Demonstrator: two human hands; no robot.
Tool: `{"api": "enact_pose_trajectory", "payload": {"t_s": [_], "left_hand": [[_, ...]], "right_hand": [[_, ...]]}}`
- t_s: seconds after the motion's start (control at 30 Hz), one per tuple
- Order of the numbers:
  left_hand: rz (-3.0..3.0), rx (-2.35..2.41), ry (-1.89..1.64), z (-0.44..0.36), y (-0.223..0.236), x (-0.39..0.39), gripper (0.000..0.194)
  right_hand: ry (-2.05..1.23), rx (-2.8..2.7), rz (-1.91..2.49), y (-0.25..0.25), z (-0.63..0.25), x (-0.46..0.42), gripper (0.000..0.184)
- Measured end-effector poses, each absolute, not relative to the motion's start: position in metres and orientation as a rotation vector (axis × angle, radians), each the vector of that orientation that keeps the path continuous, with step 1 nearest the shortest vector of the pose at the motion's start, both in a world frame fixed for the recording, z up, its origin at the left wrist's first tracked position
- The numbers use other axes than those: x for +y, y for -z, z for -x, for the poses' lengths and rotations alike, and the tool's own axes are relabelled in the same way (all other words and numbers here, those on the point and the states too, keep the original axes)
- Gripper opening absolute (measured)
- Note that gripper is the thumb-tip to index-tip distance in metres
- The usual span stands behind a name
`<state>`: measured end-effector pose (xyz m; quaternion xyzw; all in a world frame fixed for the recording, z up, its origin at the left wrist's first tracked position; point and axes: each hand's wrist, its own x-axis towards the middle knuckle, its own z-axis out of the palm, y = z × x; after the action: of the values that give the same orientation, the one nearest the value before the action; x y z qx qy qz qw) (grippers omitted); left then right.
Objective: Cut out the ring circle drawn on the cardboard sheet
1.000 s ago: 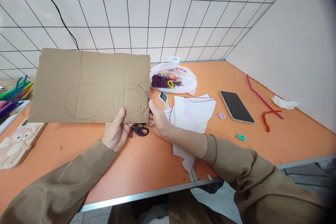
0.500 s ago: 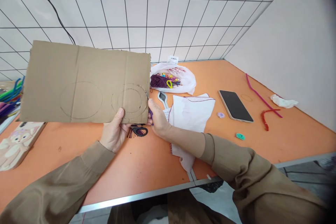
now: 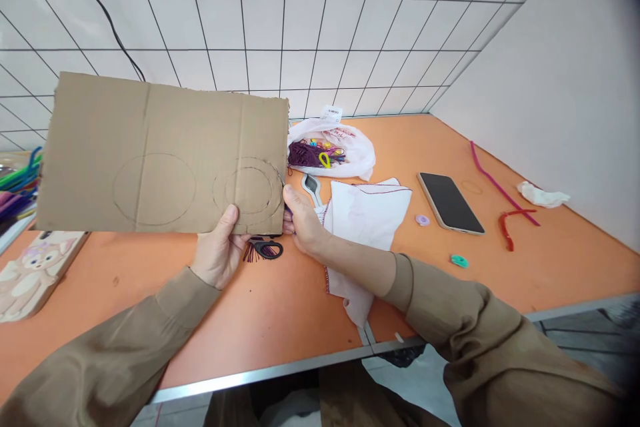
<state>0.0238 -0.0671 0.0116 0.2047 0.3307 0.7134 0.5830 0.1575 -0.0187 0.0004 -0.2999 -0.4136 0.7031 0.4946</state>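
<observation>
My left hand (image 3: 220,247) grips the lower edge of an upright cardboard sheet (image 3: 100,127), thumb in front and fingers behind. One drawn circle shows on the sheet's left half and two nested rings on its right. At its right edge my right hand (image 3: 306,221) is closed around purple-handled scissors (image 3: 287,209), mostly hidden by the fingers. Their metal tip meets the cardboard near the outer ring, where a dark curved line runs. Below the sheet, a black-handled pair of scissors (image 3: 269,249) lies on dark purple threads, partly covered.
A white bag (image 3: 357,147) with yarn and beads stands at the back. White cloth (image 3: 370,213) lies right of my hands, then a phone (image 3: 450,202), buttons, pipe cleaners (image 3: 505,183) and tissue (image 3: 543,195). A decorated case (image 3: 35,273) lies left on the orange table (image 3: 240,333).
My right hand has turned slightly at the cardboard's edge, and less of the scissors shows now. The left hand keeps its grip; the whole view has shifted a little.
</observation>
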Motion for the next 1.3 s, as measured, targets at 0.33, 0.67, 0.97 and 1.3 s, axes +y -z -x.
{"api": "enact_pose_trajectory", "payload": {"t_s": [0.33,0.67,0.97,1.3], "left_hand": [[-0.539,0.756,-1.653,-0.0231,-0.0114,-0.0706,0.06],[-0.615,0.781,-1.634,-0.0182,-0.0105,-0.0674,0.057],[-0.553,0.792,-1.644,-0.0159,-0.0123,-0.0654,0.057],[-0.536,0.783,-1.707,-0.0144,-0.0142,-0.0609,0.043]], "right_hand": [[-1.708,-0.972,0.756,-0.0001,-0.1543,-0.0229,0.054],[-1.762,-0.916,0.71,-0.0015,-0.1558,-0.0231,0.056],[-1.869,-0.855,0.668,-0.0005,-0.1551,-0.0233,0.057],[-1.898,-0.86,0.634,0.0051,-0.1542,-0.0253,0.056]]}}
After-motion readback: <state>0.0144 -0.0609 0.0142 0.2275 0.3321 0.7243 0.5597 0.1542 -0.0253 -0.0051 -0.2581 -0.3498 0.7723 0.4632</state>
